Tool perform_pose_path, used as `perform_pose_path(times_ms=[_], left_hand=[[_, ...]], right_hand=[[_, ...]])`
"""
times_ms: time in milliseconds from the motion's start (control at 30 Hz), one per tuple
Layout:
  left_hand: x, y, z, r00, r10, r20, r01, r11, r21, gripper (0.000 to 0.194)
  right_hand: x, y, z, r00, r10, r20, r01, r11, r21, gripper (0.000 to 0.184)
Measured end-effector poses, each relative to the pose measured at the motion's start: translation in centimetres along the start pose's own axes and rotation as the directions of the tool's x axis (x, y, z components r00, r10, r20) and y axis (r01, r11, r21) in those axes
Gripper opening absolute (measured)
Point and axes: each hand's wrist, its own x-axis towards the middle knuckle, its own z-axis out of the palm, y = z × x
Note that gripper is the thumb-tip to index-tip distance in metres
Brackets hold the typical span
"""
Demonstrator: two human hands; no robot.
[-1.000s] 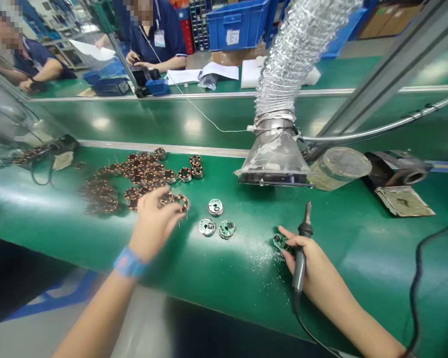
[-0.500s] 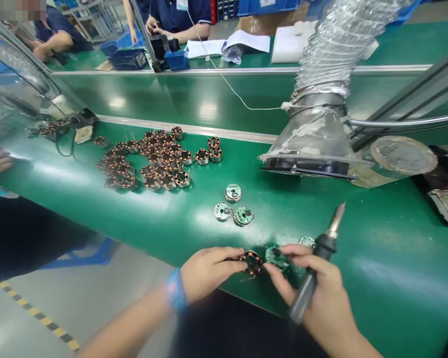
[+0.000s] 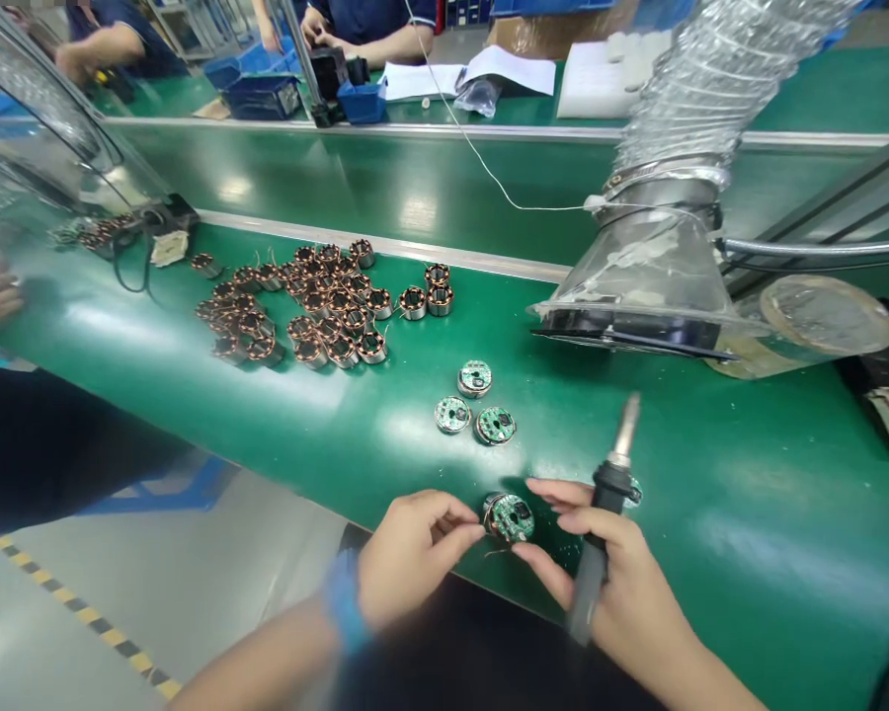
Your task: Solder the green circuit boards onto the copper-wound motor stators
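Green circuit board (image 3: 517, 521), apparently seated on a copper-wound coil (image 3: 490, 516). Pinched at the coil's side by the left hand (image 3: 407, 553); at the board's edge, the thumb tip of the right hand (image 3: 626, 568), with a soldering iron (image 3: 609, 482) gripped in that same hand. Below the left fingertips, a loose wire (image 3: 498, 552). Beyond both hands, three board-topped coils (image 3: 495, 426), seemingly further along; beyond the left, many bare coils (image 3: 371, 351), without boards.
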Motion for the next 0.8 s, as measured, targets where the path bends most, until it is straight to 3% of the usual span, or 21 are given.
perform_pose_path(times_ms=[100,233,400,500,600,667,733,800], left_hand=[[0.6,0.4,-0.3,1.000,-0.006,-0.009,0.006,1.000,0.018,0.018],[0.8,0.5,-0.5,0.977,0.082,-0.195,-0.069,0.995,0.070,0.014],[0.2,0.0,-0.2,0.948,0.207,-0.241,-0.214,0.977,-0.001,0.010],[0.5,-0.2,-0.3,0.870,0.427,-0.247,-0.395,0.903,0.168,0.017],[1.1,-0.2,-0.8,0.727,0.662,-0.183,-0.571,0.731,0.375,0.022],[1.3,-0.2,-1.1,0.655,0.739,-0.157,-0.596,0.633,0.494,0.025],[1.2,-0.2,-1.4,0.652,0.736,-0.182,-0.541,0.619,0.569,0.025],[0.9,-0.2,-1.4,0.699,0.678,-0.227,-0.471,0.675,0.567,0.022]], right_hand=[[0.5,0.0,-0.2,0.985,-0.025,0.169,0.017,0.999,0.047,0.024],[0.4,-0.4,0.6,0.995,0.034,0.096,-0.039,0.998,0.049,0.023],[0.4,-0.7,1.0,0.998,0.026,0.061,-0.028,0.999,0.031,0.022],[0.6,-0.6,0.9,0.998,0.003,0.067,-0.004,1.000,0.021,0.022],[0.7,-0.5,1.0,0.997,0.007,0.075,-0.009,1.000,0.018,0.023],[0.7,-0.5,1.0,0.997,0.020,0.080,-0.022,1.000,0.014,0.022],[0.7,-0.5,0.9,0.996,0.031,0.081,-0.032,0.999,0.011,0.022],[0.7,-0.6,0.9,0.996,0.035,0.080,-0.036,0.999,0.011,0.022]])
